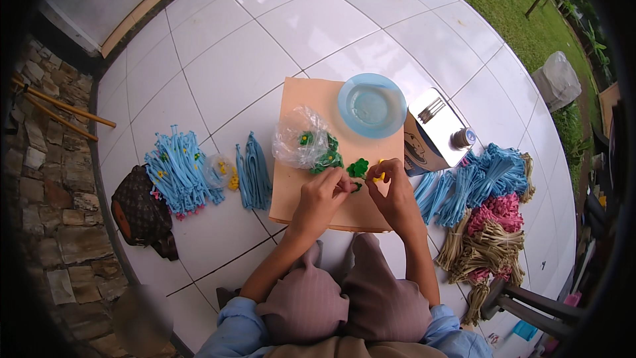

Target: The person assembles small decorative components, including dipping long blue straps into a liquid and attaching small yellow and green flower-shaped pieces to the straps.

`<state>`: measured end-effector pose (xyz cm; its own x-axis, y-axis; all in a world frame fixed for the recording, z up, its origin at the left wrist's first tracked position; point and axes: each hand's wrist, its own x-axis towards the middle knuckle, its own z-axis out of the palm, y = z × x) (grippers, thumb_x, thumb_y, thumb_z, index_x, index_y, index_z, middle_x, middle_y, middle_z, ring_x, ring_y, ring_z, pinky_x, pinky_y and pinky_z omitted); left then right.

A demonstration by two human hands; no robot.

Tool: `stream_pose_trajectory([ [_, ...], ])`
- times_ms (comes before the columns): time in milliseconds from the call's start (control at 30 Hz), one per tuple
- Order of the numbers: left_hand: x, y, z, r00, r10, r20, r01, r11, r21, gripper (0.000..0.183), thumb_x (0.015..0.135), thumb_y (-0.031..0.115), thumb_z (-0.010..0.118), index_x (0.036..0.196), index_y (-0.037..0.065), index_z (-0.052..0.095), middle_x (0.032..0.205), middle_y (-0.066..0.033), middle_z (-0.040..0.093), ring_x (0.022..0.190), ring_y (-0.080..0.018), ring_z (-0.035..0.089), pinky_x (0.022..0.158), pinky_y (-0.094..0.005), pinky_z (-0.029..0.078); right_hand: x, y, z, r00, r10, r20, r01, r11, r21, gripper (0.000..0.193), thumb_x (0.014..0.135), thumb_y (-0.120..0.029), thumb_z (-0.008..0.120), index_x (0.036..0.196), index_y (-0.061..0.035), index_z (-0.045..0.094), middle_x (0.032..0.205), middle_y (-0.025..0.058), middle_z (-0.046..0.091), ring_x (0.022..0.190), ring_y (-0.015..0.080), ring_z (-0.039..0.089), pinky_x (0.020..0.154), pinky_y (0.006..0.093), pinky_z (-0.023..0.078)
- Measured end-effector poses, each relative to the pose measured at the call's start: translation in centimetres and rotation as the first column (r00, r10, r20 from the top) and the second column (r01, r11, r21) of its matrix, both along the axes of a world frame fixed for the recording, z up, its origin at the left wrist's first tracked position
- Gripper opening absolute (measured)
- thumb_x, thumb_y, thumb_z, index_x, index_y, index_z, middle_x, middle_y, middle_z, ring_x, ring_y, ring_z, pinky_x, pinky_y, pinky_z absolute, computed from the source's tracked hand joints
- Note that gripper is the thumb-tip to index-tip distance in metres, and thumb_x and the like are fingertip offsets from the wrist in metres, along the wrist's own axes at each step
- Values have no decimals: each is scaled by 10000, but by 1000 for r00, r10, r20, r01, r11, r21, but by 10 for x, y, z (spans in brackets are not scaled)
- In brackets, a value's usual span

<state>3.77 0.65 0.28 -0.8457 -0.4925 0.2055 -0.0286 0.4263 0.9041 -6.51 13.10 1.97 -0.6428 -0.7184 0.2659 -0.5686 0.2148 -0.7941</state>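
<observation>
Both hands low over tan board on white tile floor. Right hand pinches small yellow piece between thumb and finger. Left hand has fingertips at small dark green piece (can't tell if gripped). Green flower-shaped piece lies flat just beyond, between the hands. Left of it: green pieces beside clear plastic bag. Light blue round dish at board's far right corner, white-topped container with cap right of that. Light blue strand bundles left of board; more blue, pink and beige bundles right.
</observation>
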Motion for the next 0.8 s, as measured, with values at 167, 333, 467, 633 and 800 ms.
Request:
stream_pose_trajectory([
  [167, -1, 3, -1, 1000, 3, 7, 0, 929, -369, 166, 719, -27, 647, 795, 27, 508, 764, -58, 542, 706, -228, 576, 626, -359, 471, -1, -1, -5, 966, 139, -216, -102, 980, 173, 297, 732, 25, 653, 949, -2, 452, 873, 123, 521, 849, 263, 568, 739, 342, 459],
  [333, 5, 0, 4, 999, 7, -50, -27, 910, -413, 191, 752, -10, 645, 914, 31, 551, 735, -47, 537, 701, -202, 550, 610, -326, 457, -1, 1, 8, 998, 62, 14, -63, 994, 91, 264, 770, -7, 649, 946, -1, 453, 924, 129, 540, 819, 236, 568, 707, 332, 457],
  [467, 26, -20, 24, 951, 260, -165, -295, 924, -244, 207, 780, 42, 648, 967, 31, 559, 820, -56, 553, 793, -182, 541, 647, -298, 442, -10, -12, 28, 970, -5, 243, 22, 998, -66, 236, 828, -25, 607, 987, -4, 436, 940, 118, 557, 812, 208, 596, 690, 308, 494],
  [633, 23, -64, 3, 818, 571, -65, -566, 820, 82, 418, 856, 222, 608, 1203, 64, 437, 1251, -156, 369, 1075, -265, 425, 919, -359, 370, -15, -65, 37, 937, 111, 331, -84, 992, -95, 414, 887, -252, 579, 1129, -3, 353, 1150, 169, 478, 1031, 248, 527, 768, 364, 500],
  [800, 25, -62, -18, 944, 331, -19, -306, 893, 329, 623, 875, 233, 589, 1355, 39, 241, 1352, -201, 268, 1225, -314, 342, 1022, -403, 292, -1, -105, 19, 961, 270, 66, -277, 949, 147, 497, 868, -170, 589, 1228, 3, 294, 1243, 204, 409, 1166, 353, 434, 969, 385, 371],
])
